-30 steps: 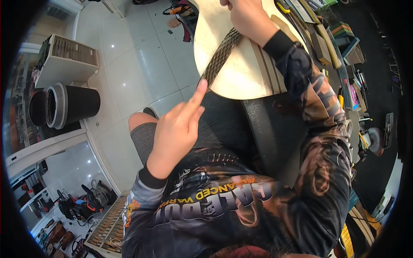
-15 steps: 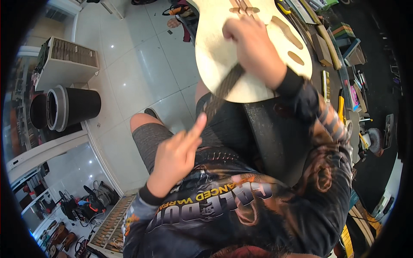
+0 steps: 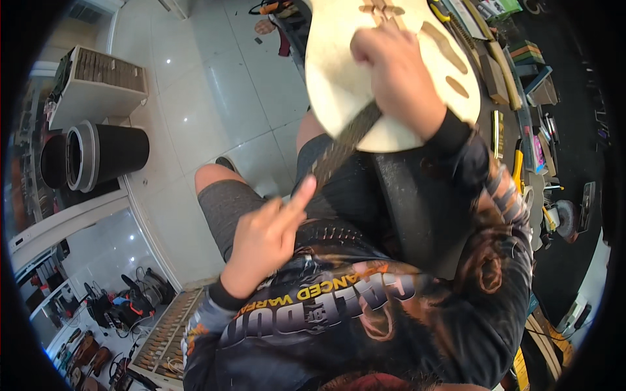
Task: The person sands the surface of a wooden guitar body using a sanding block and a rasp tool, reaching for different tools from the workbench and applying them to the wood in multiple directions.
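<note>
A pale wooden guitar body (image 3: 336, 62) with cutouts rests over a dark support (image 3: 407, 208) at the top. My right hand (image 3: 398, 81) is closed on a long dark rasp (image 3: 352, 137), which crosses the body's lower left edge diagonally. My left hand (image 3: 267, 234) is at the rasp's near end, index finger stretched along its tip and the other fingers partly bent; the thumb is mostly hidden. The rasp is blurred.
Right, a dark bench holds wood blocks (image 3: 494, 78), a yellow-handled tool (image 3: 518, 163) and round brown-grey tool (image 3: 566, 218). Left, a black bin (image 3: 111, 156) and white cabinet (image 3: 91, 98) stand on the tiled floor (image 3: 208, 98). Tools and cords (image 3: 130, 306) lie lower left.
My right hand and the rasp have come down toward me, uncovering the body's upper cutouts. My left hand has dropped lower with the rasp's end. The guitar body appears slightly shifted right.
</note>
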